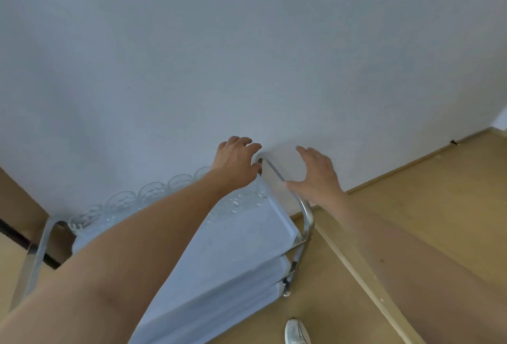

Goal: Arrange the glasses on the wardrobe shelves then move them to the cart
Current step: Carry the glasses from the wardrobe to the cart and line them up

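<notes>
**Both hands at the cart's right handle, glasses lined up on top tray**

Three-tier cart (244, 236) is parked against the white wall (247, 42), white trays, chrome tube frame. Glasses (152, 192) sit in a row along the far edge of the top tray, next to the wall; more clear glass shows near the right end, partly hidden by the left forearm, so no count possible.

Left hand (236, 162) reaches across the top tray to the upper bend of the right chrome handle (277, 176). Fingers loosely curved, holding nothing. Fingertips are at or just over the bar, can't tell if they touch.

Right hand (318, 173) is just right of the same handle, fingers straight and spread, thumb toward the bar. Also holding nothing. Contact with the bar unclear.

Left chrome handle (41, 253) is visible at the cart's other end. Floor is tan wood (411, 206). A white shoe (297, 331) shows at the bottom edge, beside the cart.
</notes>
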`<act>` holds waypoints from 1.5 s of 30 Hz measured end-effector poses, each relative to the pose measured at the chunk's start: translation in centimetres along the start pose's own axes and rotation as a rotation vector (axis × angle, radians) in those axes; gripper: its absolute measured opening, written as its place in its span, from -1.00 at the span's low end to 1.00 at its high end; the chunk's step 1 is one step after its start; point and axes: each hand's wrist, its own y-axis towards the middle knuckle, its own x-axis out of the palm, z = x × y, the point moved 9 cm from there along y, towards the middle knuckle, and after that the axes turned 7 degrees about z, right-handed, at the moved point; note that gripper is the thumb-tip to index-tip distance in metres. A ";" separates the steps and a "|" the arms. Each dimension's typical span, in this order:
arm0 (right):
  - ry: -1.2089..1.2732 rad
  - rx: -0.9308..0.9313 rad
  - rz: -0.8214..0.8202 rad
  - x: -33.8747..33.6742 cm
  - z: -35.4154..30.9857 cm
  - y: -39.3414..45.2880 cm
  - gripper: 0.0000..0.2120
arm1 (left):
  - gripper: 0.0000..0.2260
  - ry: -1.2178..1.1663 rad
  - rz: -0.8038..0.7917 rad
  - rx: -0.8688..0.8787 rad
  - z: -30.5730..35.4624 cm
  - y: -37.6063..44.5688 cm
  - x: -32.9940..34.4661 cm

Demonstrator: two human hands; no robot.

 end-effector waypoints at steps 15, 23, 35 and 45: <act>-0.116 0.232 0.264 -16.5 17.3 -5.9 -0.05 | -0.46 -0.024 0.015 0.393 26.3 6.1 1.1; -0.221 0.404 0.365 -26.6 31.2 -9.7 -0.06 | -0.46 -0.122 0.011 0.583 44.8 9.6 4.4; -0.305 0.587 0.448 -37.9 47.7 -13.9 -0.05 | -0.45 -0.247 -0.051 0.739 66.4 13.6 9.9; -0.297 0.712 0.460 -41.7 56.5 -11.9 -0.08 | -0.43 -0.256 -0.095 0.850 76.0 18.9 14.4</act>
